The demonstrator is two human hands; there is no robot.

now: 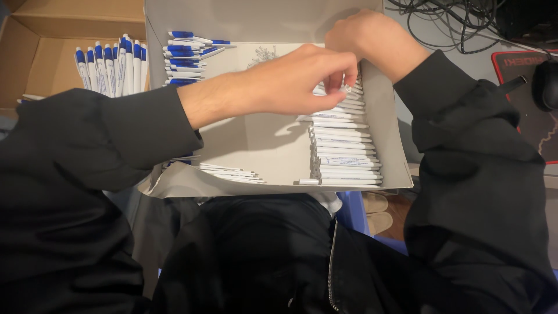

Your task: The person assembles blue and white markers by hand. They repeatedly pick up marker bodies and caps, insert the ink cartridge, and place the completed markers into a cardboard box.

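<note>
White cardboard box (392,148) is held on the lap, lid flap raised at the far side. A stack of white pens (344,154) is laid crosswise along the right wall, barrels parallel, so the wall squares up one end of the row.

Left hand (290,81) is reached across the box, fingers pressed together in a pinch on a small pale part at the top of the stack, likely a pen end; exact piece cannot be told. Right hand (363,38) is curled at the far right corner, touching the top of the same stack, apparently bracing it; whether anything is gripped cannot be told, as the fingers are hidden.

More stock: blue-and-white pens (186,58) piled in the far left corner of the box, a few white pens (232,173) at the near left edge, partly under the left sleeve. A second batch of blue-capped pens (110,67) is laid side by side in a brown carton (35,58) to the left, well apart from the hands.

Room: box floor between the stacks is open, access from above unobstructed. Right wall is tight against the stack, no side clearance there. Near rim is low. Cables (453,23) and a computer mouse (546,84) on a red-edged mat (517,58) are kept on the tabletop beyond the right wall, clear of the box.
</note>
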